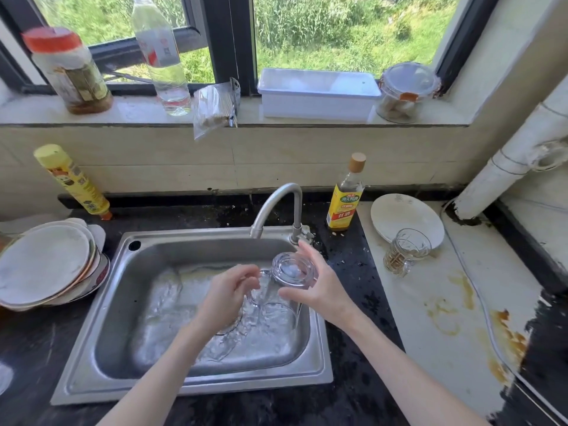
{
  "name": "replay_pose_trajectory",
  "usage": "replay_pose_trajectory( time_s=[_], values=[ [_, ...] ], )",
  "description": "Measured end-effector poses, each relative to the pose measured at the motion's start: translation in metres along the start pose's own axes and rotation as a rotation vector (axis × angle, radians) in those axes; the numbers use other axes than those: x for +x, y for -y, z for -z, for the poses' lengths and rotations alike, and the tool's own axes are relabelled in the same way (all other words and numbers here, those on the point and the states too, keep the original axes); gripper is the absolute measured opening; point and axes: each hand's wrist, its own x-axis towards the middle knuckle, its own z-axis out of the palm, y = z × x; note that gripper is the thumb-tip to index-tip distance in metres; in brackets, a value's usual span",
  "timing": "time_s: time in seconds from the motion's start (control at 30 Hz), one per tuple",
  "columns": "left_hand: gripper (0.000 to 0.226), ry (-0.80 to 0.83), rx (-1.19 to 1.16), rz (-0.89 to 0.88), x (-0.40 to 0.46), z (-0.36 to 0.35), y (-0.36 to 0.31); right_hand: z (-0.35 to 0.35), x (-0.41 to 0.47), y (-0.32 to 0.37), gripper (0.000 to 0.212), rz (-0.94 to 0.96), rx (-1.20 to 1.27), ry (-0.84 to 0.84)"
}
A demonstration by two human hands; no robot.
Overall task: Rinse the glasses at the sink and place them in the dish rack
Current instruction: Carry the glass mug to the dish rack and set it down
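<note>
Black stone counter runs under a wide window w/ green outside; steel sink (101,305) set in the middle, tap (276,207) arched over it, water pooling and rippling in the basin. Person stands at the sink, both forearms reaching in; right hand (319,290) is wrapped round a clear glass (292,270), thumb on the near side and fingers behind it, glass tipped so its thick base faces up toward us and the mouth points down into the basin, prob. so rinse water drains out. Left hand (227,299) is curled at the glass's lower part, fingers bent in; looks like it's rubbing or steadying the rim, but whether it truly grips I can't tell through the water blur. Second glass (407,252) waits on the pale counter to the right, just in front of a white plate (405,216), something brownish inside, so likely not rinsed yet. Stack of plates (46,265) sits left of the sink; vinegar bottle (345,195) by the tap. No dish rack in sight from here.
</note>
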Motion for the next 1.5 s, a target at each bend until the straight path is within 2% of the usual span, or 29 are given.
replay_pose_trajectory(
  time_s=[0.07, 0.1, 0.2, 0.3, 0.43, 0.57, 0.67, 0.77, 0.87, 0.97, 1.07, 1.37, 1.5],
  values=[
    [0.013, -0.062, -0.028, -0.027, -0.003, -0.001, -0.005, 0.001, -0.005, 0.002, 0.101, -0.013, 0.040, -0.016],
    [0.012, -0.078, -0.041, -0.029, -0.004, -0.002, -0.008, 0.001, -0.008, 0.004, 0.093, -0.022, 0.065, -0.023],
    [0.030, -0.084, -0.070, -0.020, -0.014, -0.004, -0.017, -0.003, -0.019, 0.007, 0.066, -0.017, 0.082, -0.041],
    [0.041, -0.050, -0.095, -0.040, -0.021, 0.000, -0.021, -0.010, -0.030, 0.007, 0.059, -0.033, 0.082, -0.120],
    [0.037, 0.078, -0.139, -0.076, -0.025, 0.011, -0.025, -0.022, -0.053, 0.005, 0.065, -0.060, 0.117, -0.267],
    [0.015, 0.344, 0.034, -0.144, -0.034, 0.020, -0.020, -0.044, -0.089, -0.001, 0.064, -0.094, 0.103, -0.405],
    [0.028, 0.502, 0.262, -0.317, -0.042, 0.026, -0.023, -0.063, -0.123, 0.003, 0.063, -0.116, 0.099, -0.503],
    [0.060, 0.580, 0.524, -0.574, -0.057, 0.024, -0.037, -0.070, -0.167, 0.006, 0.064, -0.135, 0.122, -0.627],
    [0.092, 0.606, 0.582, -0.780, -0.079, 0.012, -0.059, -0.069, -0.219, 0.007, 0.065, -0.149, 0.110, -0.784],
    [0.072, 0.577, 0.630, -0.998, -0.113, -0.008, -0.086, -0.070, -0.282, 0.006, 0.061, -0.161, 0.142, -0.946],
    [0.061, 0.650, 0.560, -1.131, -0.161, -0.036, -0.112, -0.080, -0.356, 0.006, 0.061, -0.176, 0.149, -1.103],
    [0.057, 0.870, 0.354, -1.477, -0.378, -0.130, -0.191, -0.151, -0.620, -0.022, 0.060, -0.326, 0.212, -1.555],
    [0.055, 0.958, 0.298, -1.579, -0.479, -0.165, -0.215, -0.182, -0.727, -0.031, 0.063, -0.364, 0.260, -1.680]
  ],
)
